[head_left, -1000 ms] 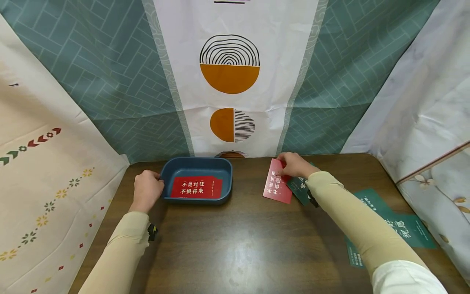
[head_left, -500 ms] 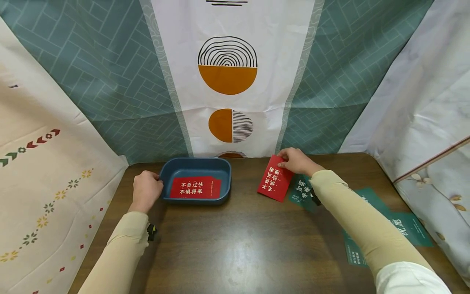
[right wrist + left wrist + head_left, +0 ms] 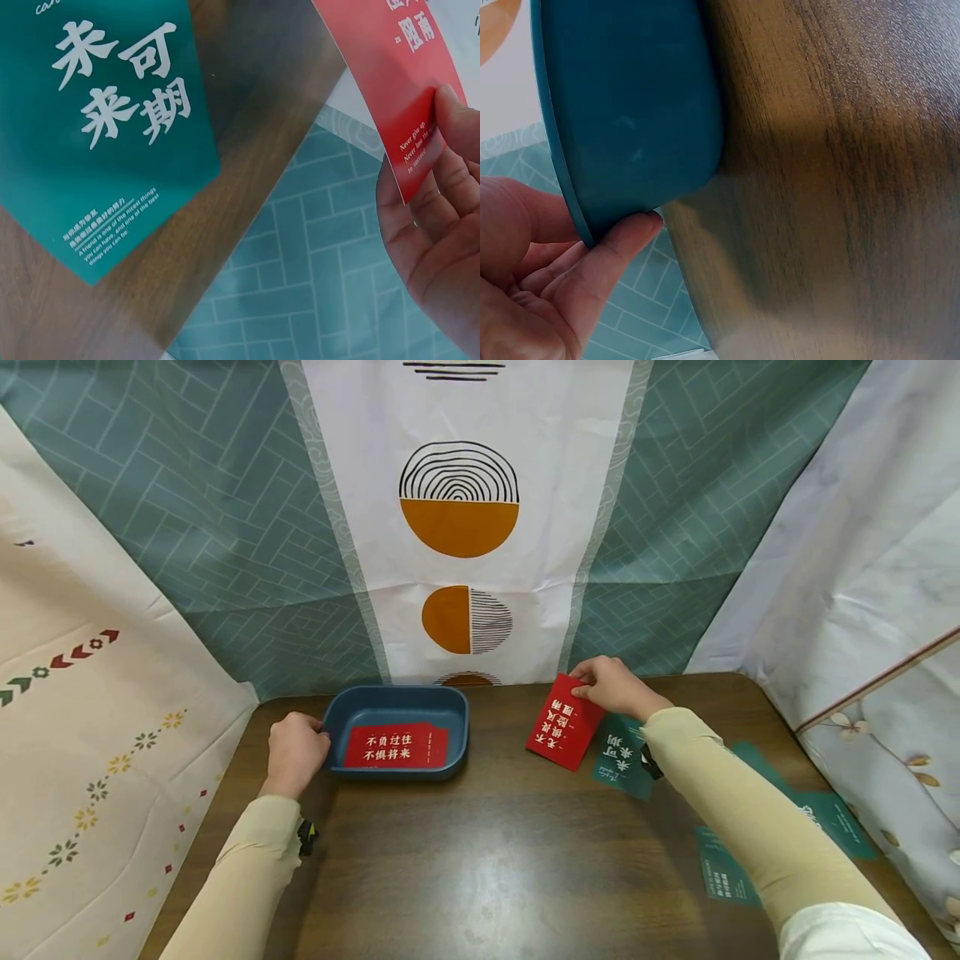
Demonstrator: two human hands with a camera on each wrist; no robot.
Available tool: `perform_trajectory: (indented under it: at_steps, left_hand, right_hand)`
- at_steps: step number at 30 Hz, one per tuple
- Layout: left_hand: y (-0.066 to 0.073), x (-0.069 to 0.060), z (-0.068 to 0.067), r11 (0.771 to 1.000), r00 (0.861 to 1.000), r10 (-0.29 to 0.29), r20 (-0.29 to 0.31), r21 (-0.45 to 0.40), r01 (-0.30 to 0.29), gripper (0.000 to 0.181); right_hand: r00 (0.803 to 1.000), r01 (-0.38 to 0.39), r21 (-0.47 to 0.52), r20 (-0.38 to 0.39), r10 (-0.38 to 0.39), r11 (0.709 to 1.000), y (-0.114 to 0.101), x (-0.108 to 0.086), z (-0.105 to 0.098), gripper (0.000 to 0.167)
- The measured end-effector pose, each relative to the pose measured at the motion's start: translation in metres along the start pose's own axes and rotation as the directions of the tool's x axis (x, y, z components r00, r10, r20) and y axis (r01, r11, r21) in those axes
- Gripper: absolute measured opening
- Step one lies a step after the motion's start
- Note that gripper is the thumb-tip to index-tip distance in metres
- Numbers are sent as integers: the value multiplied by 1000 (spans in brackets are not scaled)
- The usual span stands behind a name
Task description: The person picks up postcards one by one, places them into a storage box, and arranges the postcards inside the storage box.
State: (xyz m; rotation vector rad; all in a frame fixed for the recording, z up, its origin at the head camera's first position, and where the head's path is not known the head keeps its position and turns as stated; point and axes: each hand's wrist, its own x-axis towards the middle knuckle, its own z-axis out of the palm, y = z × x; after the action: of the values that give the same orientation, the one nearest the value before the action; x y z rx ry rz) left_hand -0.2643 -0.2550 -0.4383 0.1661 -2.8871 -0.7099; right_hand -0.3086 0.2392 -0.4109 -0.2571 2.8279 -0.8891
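My left hand pinches the left rim of a blue tray, thumb on the outer wall in the left wrist view. Inside the tray lie red cards with white Chinese characters. On the right, my right hand pinches a red card by its upper corner. The right wrist view shows the thumb on the front of that card and the fingers behind it. Below and beside this hand, a green card with white lettering lies on the table, apart from the red card.
More green cards lie at the right side of the brown wooden table, partly hidden under my right forearm. Another green card sits nearer the front. Patterned cloth hangs along the back edge and both sides.
The red card has been drawn off the green card and turned slightly, so more of the green one shows. My left hand keeps its grip on the tray. The head view has shifted a little.
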Motion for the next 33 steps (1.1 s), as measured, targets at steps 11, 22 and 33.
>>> perform_trajectory:
  at_steps: [11, 22, 33]
  left_hand:
    - [1, 0, -1, 1000, 1000, 17, -10, -4, -17, 28]
    - [-1, 0, 0, 1000, 1000, 2, -13, -2, -2, 28]
    - [1, 0, 0, 1000, 1000, -2, -10, 3, 2, 28]
  right_hand:
    - [1000, -8, 40, -3, 8, 999, -4, -14, -14, 30]
    - [999, 12, 39, -37, -11, 999, -25, -24, -31, 21]
    - [988, 57, 102, -149, -41, 993, -41, -26, -33, 22]
